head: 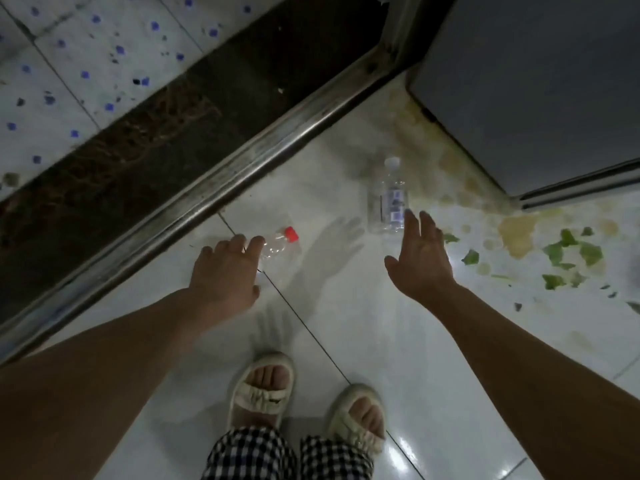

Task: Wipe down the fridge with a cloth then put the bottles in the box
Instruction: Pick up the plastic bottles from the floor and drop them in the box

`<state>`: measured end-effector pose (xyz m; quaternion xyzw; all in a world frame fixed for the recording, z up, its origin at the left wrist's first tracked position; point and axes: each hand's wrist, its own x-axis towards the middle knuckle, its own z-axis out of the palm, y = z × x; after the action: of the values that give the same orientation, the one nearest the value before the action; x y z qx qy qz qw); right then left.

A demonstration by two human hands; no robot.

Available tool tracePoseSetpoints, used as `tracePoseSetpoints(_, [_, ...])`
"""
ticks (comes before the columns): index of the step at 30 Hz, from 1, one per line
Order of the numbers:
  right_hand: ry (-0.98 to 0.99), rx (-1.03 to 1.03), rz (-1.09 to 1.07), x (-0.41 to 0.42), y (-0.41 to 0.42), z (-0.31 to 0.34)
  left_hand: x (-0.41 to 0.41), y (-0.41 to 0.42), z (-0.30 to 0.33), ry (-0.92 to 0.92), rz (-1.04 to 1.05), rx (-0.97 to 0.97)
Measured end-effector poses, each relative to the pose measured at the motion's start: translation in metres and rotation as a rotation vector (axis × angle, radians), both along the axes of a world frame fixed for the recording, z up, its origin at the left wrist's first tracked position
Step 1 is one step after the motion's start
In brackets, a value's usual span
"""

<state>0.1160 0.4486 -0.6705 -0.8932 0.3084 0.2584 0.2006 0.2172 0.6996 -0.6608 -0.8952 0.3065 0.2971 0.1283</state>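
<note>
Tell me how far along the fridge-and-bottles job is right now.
Done: nothing can be confirmed; no cloth shows and the grey fridge tells nothing about wiping. In hand: the left hand reaches over the red-capped bottle lying on the floor, and the right hand spreads open toward the white-capped bottle; neither is lifted yet. Left: picking up both bottles and boxing them; no box is in view. Green scraps and stains litter the tiles.

Two bottles lay near the metal door rail (214, 188): one red-capped bottle (278, 244), one white-capped bottle (389, 199). Two sandals (263, 389) stood below.
</note>
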Motion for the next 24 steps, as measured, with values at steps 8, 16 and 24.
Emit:
tracePoseSetpoints(8, [-0.144,-0.161,-0.065,0.029,-0.014,-0.105,0.001,0.01,-0.11,-0.056,0.103,-0.006])
tracePoseSetpoints(16, [-0.226,-0.18,-0.207,0.047,-0.026,-0.143,0.002,0.018,-0.142,-0.094,0.124,-0.013])
tracePoseSetpoints(24, [-0.163,-0.144,-0.191,0.03,-0.017,-0.106,0.011,-0.006,-0.103,-0.103,0.144,-0.055])
